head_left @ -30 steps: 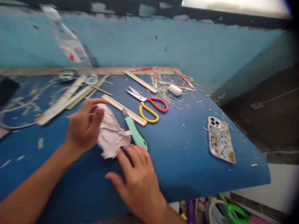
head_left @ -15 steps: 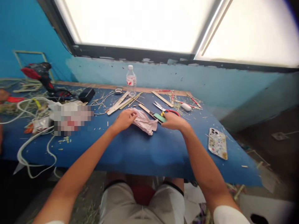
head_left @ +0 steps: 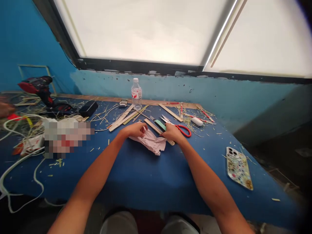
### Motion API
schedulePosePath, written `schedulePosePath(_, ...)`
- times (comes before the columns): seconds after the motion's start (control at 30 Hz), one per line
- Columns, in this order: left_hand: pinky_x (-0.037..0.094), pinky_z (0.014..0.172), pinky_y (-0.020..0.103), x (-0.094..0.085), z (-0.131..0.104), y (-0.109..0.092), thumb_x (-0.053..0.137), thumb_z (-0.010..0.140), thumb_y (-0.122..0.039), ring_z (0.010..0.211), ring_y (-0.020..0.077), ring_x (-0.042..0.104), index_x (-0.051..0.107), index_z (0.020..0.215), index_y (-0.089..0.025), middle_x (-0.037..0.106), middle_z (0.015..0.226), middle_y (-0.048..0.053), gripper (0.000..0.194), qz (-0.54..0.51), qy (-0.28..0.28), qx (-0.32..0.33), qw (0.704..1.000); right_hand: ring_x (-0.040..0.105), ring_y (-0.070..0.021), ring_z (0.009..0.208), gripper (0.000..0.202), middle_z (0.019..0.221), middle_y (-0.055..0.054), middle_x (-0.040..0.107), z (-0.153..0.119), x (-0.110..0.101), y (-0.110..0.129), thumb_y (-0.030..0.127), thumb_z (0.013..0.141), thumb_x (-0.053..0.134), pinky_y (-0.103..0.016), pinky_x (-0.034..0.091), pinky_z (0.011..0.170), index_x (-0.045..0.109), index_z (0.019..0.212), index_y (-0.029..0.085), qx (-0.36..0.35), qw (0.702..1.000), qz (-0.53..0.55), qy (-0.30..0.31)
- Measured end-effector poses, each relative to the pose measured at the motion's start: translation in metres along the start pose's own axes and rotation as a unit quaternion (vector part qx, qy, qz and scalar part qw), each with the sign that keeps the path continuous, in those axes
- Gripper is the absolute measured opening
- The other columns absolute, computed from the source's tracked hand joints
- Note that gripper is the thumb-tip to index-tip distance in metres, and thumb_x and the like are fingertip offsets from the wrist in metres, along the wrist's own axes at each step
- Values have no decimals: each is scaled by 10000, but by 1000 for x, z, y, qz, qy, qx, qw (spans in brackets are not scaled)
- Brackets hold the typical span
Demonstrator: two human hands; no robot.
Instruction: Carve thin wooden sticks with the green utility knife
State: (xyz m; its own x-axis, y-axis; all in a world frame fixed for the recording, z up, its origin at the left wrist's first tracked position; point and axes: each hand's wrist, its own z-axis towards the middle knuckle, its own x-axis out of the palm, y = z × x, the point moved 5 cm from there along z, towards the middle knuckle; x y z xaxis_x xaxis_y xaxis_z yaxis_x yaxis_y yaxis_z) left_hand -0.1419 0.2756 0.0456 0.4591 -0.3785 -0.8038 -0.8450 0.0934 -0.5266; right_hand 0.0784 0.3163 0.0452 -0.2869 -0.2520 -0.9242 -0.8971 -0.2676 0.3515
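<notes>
The crumpled paper [head_left: 153,143] lies on the blue bench [head_left: 146,188], reaching from one hand to the other; the left hand [head_left: 136,130] bends over its left end, though whether those fingers pinch it or only rest there, I cannot tell. At the paper's right end, the right hand [head_left: 172,132] has its grip closed around the handle of a green knife [head_left: 160,125], with the blade pointing out beyond the paper. That bare blade looks the chief hazard: a turn of the wrist inward could bring it toward the left fingers, or snag the thin sheet and tear it. A wooden strip [head_left: 151,126] lies along the paper's far side and might skid if leaned on. To the right of the paper, scissors [head_left: 184,130] lie close beside the right hand, so a careless sideways move could drag them along or nick a knuckle. Farther beyond the paper stands a bottle [head_left: 136,94], which knocked slats [head_left: 122,118] might topple.
</notes>
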Motion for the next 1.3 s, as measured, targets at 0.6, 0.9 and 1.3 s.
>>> schedulePosePath(0.6,611,794,349,6,-6,-46,740,822,-651,889,205,736,681,1229,-192,759,1069,113,616,-414,-105,140,893,622,-161,754,606,858,16,635,-16,4,27,565,585,909,-295,508,691,588,979,236,-95,799,587,-88)
schedulePosePath(0.9,534,787,392,-42,-37,38,848,632,-655,1009,384,700,598,675,-200,702,743,141,521,15,-278,-175,945,602,-157,781,586,862,26,584,-12,-7,12,486,544,916,-306,492,725,575,947,231,-61,783,600,-151)
schedulePosePath(1.3,521,783,296,-27,-20,-10,761,672,-91,854,145,613,545,1336,-198,632,1194,99,706,-382,-375,41,843,632,-180,756,613,856,10,653,-17,20,26,440,519,966,-323,496,686,602,966,232,-39,772,632,-54)
